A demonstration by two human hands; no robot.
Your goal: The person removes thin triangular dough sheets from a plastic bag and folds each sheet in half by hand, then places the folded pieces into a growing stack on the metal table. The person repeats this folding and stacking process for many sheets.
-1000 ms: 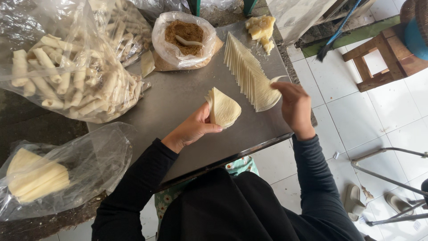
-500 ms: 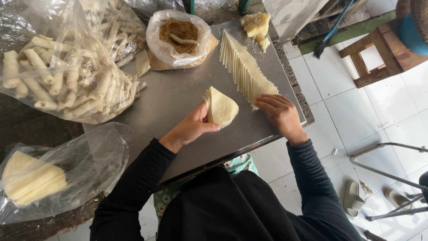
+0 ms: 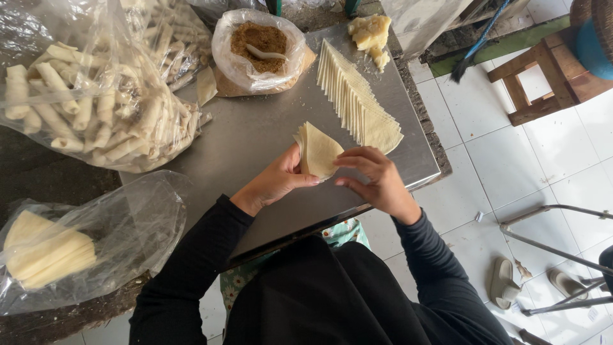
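Observation:
My left hand (image 3: 276,181) holds a small stack of pale triangular pastry wrappers (image 3: 317,151) over the steel table (image 3: 255,131). My right hand (image 3: 372,180) has its fingertips on the wrappers' right edge, pinching the top sheet. A fanned row of more wrappers (image 3: 357,102) lies on the table just beyond my right hand. A clear bag of brown filling (image 3: 258,41) with a spoon in it stands at the far side. A lump of pale dough (image 3: 371,35) sits at the far right corner.
A large clear bag of rolled pastries (image 3: 89,108) fills the left. Another bag with a wrapper stack (image 3: 45,252) lies near left. A wooden stool (image 3: 543,70), metal frame (image 3: 549,246) and sandals (image 3: 504,281) are on the tiled floor at right.
My right hand left the fanned row on the table and came across to the wrappers held in my left hand.

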